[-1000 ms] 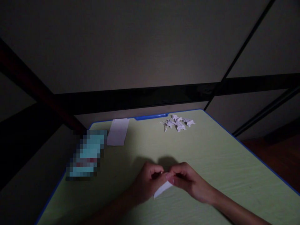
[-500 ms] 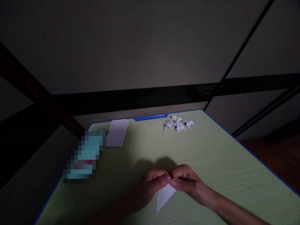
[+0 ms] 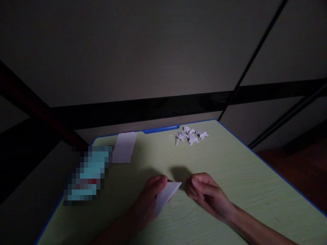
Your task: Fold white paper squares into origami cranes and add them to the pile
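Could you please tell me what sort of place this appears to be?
Probably a room in a home, perhaps a bedroom: a blue-edged green table stands before large wardrobe-like panels, with reddish-brown flooring showing at the right.

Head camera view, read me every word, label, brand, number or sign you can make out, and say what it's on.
No text is readable.
Turquoise item: pixelated, so any print on it cannot be read.
Folded paper in the left hand, paper sheet, small paper figures: no legible marks.
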A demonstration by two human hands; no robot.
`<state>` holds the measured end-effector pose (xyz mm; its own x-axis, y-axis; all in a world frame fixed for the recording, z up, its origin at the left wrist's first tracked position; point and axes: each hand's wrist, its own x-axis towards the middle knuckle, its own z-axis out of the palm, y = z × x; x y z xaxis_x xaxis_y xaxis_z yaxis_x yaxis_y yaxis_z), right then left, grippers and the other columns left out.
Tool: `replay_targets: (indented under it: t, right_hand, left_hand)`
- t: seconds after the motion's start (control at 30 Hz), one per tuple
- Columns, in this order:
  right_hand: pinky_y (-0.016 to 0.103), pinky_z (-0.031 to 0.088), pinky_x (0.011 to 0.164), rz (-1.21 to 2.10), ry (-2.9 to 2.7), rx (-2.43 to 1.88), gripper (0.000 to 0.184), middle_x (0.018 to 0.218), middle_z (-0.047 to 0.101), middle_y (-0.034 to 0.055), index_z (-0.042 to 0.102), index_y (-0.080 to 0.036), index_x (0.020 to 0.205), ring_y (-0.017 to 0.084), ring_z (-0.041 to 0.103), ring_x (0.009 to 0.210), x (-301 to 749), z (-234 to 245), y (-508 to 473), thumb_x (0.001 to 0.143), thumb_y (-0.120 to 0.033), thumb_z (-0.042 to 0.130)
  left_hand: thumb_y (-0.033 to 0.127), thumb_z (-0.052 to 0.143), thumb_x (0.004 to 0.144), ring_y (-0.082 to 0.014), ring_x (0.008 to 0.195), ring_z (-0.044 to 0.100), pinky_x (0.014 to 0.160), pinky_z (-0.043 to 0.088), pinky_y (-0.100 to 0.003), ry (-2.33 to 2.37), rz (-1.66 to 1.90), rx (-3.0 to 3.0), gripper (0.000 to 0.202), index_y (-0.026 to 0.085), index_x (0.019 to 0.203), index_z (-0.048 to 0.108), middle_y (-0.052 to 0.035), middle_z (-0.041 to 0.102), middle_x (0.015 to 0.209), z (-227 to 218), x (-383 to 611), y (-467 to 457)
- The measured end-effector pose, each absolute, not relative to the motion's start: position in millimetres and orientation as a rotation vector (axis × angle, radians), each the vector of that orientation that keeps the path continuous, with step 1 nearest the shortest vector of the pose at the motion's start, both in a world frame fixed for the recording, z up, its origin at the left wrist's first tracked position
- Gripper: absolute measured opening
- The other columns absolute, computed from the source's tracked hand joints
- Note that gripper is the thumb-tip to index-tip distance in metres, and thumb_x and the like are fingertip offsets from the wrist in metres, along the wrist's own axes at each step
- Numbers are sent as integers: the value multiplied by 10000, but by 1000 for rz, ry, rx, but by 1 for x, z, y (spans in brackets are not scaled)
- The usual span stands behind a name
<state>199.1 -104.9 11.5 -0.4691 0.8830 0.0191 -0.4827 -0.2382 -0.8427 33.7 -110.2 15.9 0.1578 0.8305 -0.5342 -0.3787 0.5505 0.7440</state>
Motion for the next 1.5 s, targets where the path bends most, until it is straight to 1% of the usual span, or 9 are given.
replay_targets:
  t: [0.1,0.27,0.5,0.73,0.87,0.97,1.07,1.23,1.5]
  right_hand:
    - [216,194,443,1871,-1373,-693,401,481,342,-51,450,-138,530,60,280,458,195,7,-110,690,-490,557]
    - [206,193,438,1824,-1596,-870,423,504,308,-56,411,-144,525,52,255,477,190,12,-115,719,-507,504]
    - [202,135,389,2033,-1400,-679,464,419,266,-76,345,-146,423,29,203,410,194,9,-115,668,-449,597]
    - [170,236,408,2248,-801,-460,479,387,305,-78,310,-140,382,21,287,383,190,9,-119,549,-313,723]
    - [168,330,484,1969,-486,-554,421,407,315,-83,355,-152,442,45,338,436,190,18,-113,546,-313,730]
    - [185,307,451,1874,-763,-701,411,420,330,-64,382,-154,438,54,327,420,187,15,-112,642,-395,646]
    - [199,292,448,1745,-1073,-858,417,444,355,-51,401,-154,459,67,342,434,186,8,-113,689,-455,575]
    - [207,283,474,1594,-1367,-1028,389,498,377,-41,430,-150,542,80,366,484,189,6,-116,739,-479,493]
    - [193,225,447,1703,-1688,-931,340,516,331,-48,456,-134,559,65,293,492,196,10,-111,744,-413,514]
  left_hand:
    - [533,638,477,-62,410,345,406,247,-190,1055,790,810,423,155,516,451,65,388,425,3,39,-111]
    - [563,519,621,-52,409,248,396,155,-199,917,602,1133,452,149,468,419,68,294,421,-2,38,-116]
    - [595,590,524,-34,371,209,379,148,-186,753,607,849,510,169,440,324,86,263,387,5,46,-128]
    - [477,661,544,-35,347,236,380,197,-182,555,694,685,486,170,421,306,88,250,351,12,45,-130]
    - [373,633,625,-56,393,269,473,303,-202,605,996,647,468,172,399,274,77,258,356,13,42,-117]
    - [541,487,680,-72,379,321,440,286,-220,529,827,926,491,172,376,372,43,333,351,-5,42,-115]
    - [512,463,715,-84,437,379,502,323,-223,733,725,1114,418,154,502,497,26,449,447,-21,39,-117]
    - [489,431,733,-118,563,453,567,348,-230,952,721,1220,417,145,509,502,-11,535,572,-12,32,-119]
    - [480,437,698,-98,509,345,481,281,-208,1029,573,1304,357,174,519,396,44,339,494,8,37,-123]
